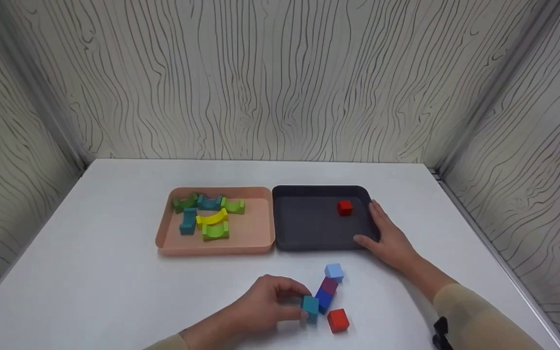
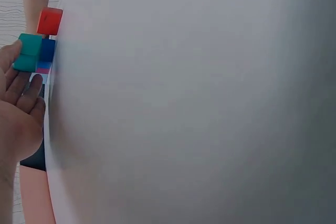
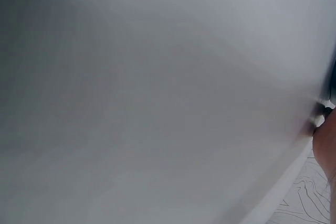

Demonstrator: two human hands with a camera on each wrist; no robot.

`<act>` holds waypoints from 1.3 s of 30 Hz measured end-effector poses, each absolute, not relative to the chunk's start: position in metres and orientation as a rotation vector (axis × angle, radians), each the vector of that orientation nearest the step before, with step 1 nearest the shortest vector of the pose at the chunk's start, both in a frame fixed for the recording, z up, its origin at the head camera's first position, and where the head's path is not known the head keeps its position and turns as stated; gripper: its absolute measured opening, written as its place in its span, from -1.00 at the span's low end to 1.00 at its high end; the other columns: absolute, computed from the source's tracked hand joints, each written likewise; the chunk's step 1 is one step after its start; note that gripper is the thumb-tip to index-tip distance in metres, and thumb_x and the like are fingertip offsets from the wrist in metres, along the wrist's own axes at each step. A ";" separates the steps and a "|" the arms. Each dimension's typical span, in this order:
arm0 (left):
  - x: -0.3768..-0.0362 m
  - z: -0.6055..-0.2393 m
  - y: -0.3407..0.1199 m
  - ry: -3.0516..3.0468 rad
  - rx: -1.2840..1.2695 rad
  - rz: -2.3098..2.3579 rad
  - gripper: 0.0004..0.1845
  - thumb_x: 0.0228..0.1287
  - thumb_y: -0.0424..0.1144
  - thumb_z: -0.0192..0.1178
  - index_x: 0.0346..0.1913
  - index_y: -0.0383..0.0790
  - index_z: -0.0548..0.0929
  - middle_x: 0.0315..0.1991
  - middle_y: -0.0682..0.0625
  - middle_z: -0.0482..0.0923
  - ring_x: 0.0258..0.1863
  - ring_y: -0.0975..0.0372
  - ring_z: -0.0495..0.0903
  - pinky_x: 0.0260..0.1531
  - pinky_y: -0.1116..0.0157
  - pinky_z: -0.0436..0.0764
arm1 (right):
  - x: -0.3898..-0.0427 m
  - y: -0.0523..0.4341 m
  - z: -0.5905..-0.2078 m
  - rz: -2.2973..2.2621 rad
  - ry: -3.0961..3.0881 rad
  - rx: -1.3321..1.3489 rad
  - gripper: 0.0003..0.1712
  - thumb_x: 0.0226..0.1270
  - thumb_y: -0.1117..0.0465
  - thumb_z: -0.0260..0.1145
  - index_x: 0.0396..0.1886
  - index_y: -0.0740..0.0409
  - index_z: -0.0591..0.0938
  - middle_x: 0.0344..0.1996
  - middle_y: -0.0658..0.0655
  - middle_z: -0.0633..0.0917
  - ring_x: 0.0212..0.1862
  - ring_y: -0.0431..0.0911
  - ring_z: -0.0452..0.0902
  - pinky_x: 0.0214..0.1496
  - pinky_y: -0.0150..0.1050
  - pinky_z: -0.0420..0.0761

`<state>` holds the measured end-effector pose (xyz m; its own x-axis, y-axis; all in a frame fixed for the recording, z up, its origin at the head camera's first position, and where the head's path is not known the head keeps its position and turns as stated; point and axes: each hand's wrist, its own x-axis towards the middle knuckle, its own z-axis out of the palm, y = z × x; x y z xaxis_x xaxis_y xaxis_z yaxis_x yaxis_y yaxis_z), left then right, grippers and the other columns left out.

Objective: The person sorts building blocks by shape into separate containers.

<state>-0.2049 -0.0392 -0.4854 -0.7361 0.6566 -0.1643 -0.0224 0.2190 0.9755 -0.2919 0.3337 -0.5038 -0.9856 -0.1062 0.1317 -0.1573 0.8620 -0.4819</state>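
Note:
My left hand (image 1: 268,304) pinches a teal cube (image 1: 310,307) between thumb and fingers, low over the front of the table. Just to its right are a blue cube (image 1: 324,300) and a purple cube (image 1: 329,285), lined up end to end. A light blue cube (image 1: 334,272) lies behind them and a red cube (image 1: 338,321) in front. My right hand (image 1: 391,240) rests against the right side of a dark tray (image 1: 304,242), thumb over its near corner and fingers along the edge. Inside that tray sits a darker red cube (image 1: 344,208).
Left of the dark tray, side by side with it, stands a pink tray (image 1: 255,233). It holds several arch-shaped blocks in green, teal and yellow, such as a yellow arch block (image 1: 212,218). Wood-patterned panels (image 1: 260,82) enclose the white table (image 1: 90,272) at the back and sides.

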 end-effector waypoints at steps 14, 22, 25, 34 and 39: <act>-0.221 -0.458 -0.040 2.006 0.615 1.637 -0.69 0.32 -0.31 0.50 0.10 -0.02 0.82 0.01 0.15 0.77 0.14 0.23 0.72 0.33 0.01 0.57 | -0.292 0.336 -0.503 0.787 -2.936 0.191 0.25 0.44 -0.37 0.33 0.76 0.18 -0.06 0.74 0.23 -0.08 0.70 0.27 -0.14 0.64 0.27 0.04; -0.231 -0.434 -0.038 2.035 0.638 1.683 -0.69 0.32 -0.26 0.52 0.08 0.10 0.82 0.01 0.15 0.77 0.15 0.23 0.72 0.22 0.14 0.66 | -0.293 0.336 -0.505 0.780 -2.933 0.193 0.25 0.43 -0.37 0.33 0.75 0.20 -0.04 0.73 0.24 -0.07 0.69 0.27 -0.13 0.64 0.26 0.06; -0.237 -0.425 -0.037 2.054 0.681 1.694 -0.69 0.34 -0.23 0.51 0.10 0.09 0.82 0.02 0.15 0.78 0.17 0.22 0.72 0.21 0.15 0.67 | -0.293 0.336 -0.505 0.775 -2.934 0.189 0.25 0.44 -0.38 0.33 0.75 0.20 -0.05 0.73 0.24 -0.07 0.69 0.28 -0.13 0.63 0.26 0.06; -0.257 -0.398 -0.029 2.146 0.757 1.701 -0.65 0.36 -0.15 0.50 0.17 0.15 0.78 0.11 0.22 0.75 0.29 0.21 0.64 0.21 0.18 0.66 | -0.291 0.333 -0.504 0.797 -2.923 0.204 0.23 0.45 -0.35 0.33 0.75 0.20 -0.05 0.73 0.24 -0.08 0.70 0.27 -0.14 0.64 0.26 0.06; -0.271 -0.389 -0.021 2.121 0.761 1.754 -0.65 0.37 -0.15 0.50 0.17 0.12 0.77 0.10 0.20 0.76 0.23 0.22 0.68 0.17 0.23 0.69 | -0.291 0.333 -0.503 0.798 -2.930 0.199 0.24 0.44 -0.37 0.32 0.76 0.18 -0.06 0.73 0.24 -0.08 0.70 0.28 -0.15 0.63 0.28 0.05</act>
